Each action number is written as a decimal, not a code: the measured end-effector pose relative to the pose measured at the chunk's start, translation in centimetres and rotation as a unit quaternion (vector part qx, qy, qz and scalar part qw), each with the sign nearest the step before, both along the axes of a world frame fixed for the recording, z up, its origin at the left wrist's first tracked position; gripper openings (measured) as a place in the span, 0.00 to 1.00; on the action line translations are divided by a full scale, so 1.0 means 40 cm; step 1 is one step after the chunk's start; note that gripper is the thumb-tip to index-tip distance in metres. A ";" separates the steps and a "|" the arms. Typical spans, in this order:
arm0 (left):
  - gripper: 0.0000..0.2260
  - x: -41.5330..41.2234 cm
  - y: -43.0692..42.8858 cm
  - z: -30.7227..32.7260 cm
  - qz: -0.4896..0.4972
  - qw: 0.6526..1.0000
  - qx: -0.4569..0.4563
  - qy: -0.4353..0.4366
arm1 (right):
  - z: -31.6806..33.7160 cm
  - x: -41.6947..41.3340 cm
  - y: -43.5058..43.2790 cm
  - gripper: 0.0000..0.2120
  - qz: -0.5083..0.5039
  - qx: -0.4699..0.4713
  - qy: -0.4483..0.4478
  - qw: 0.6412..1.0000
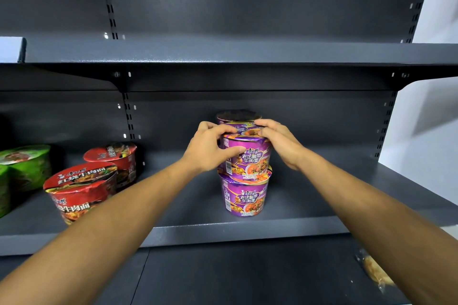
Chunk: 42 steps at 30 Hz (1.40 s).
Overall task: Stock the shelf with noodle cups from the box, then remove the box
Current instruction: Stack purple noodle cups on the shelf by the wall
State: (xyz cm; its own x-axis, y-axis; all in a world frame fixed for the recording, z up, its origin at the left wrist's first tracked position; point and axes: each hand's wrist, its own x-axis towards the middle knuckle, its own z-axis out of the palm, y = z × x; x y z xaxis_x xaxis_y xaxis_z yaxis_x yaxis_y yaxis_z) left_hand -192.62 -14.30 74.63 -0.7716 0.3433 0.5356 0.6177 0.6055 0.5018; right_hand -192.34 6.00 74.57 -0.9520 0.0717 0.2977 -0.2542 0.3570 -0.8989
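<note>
Fingers of left hand (208,148) & right hand (280,143) curl round top purple cup (250,161), prob. squaring it on lower purple cup (244,198) so stack stands steady on shelf (247,230), apart from red cups (81,188). Box not in view.

Shelf (173,205) & back panel (247,7): dark grey metal, matt, w/ fine pebbly powder-coat texture. Upper purple cup (250,158) & lower purple cup (244,197): glossy printed plastic film, creased at rims. Red cups (79,188): same shiny shrink film, more wrinkled. Green cups (27,163): glossy too. Packet (374,272): clear crinkly plastic. Wall (426,131): white, smooth, matt.
</note>
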 end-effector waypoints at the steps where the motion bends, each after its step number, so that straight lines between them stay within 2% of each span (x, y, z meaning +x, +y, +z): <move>1: 0.28 0.000 0.000 -0.001 0.001 1.000 -0.001 -0.002 | 0.002 0.003 -0.001 0.18 0.000 0.001 0.001 1.000; 6: 0.32 -0.002 -0.006 0.002 0.001 1.000 -0.002 -0.025 | 0.006 0.016 0.004 0.22 -0.007 0.012 0.012 1.000; 10: 0.29 -0.001 -0.026 0.013 0.001 0.999 -0.010 -0.053 | 0.020 0.032 0.010 0.26 -0.045 0.059 0.041 0.996; 16: 0.27 -0.006 -0.053 0.021 0.105 0.992 -0.055 -0.035 | 0.062 0.075 -0.028 0.21 -0.084 0.178 0.121 0.973; 21: 0.23 0.026 -0.089 0.024 0.149 0.987 -0.053 -0.020 | 0.094 0.095 -0.098 0.19 -0.080 0.290 0.188 0.935; 27: 0.21 0.089 -0.184 0.030 0.170 0.983 -0.067 -0.011 | 0.104 0.124 -0.217 0.15 -0.056 0.316 0.217 0.922; 33: 0.20 0.171 -0.345 0.036 0.206 0.977 -0.062 -0.004 | 0.094 0.163 -0.391 0.13 -0.018 0.325 0.216 0.920; 42: 0.20 0.358 -0.694 -0.036 0.251 0.961 -0.108 -0.049 | -0.018 0.267 -0.767 0.13 0.073 0.315 0.120 0.939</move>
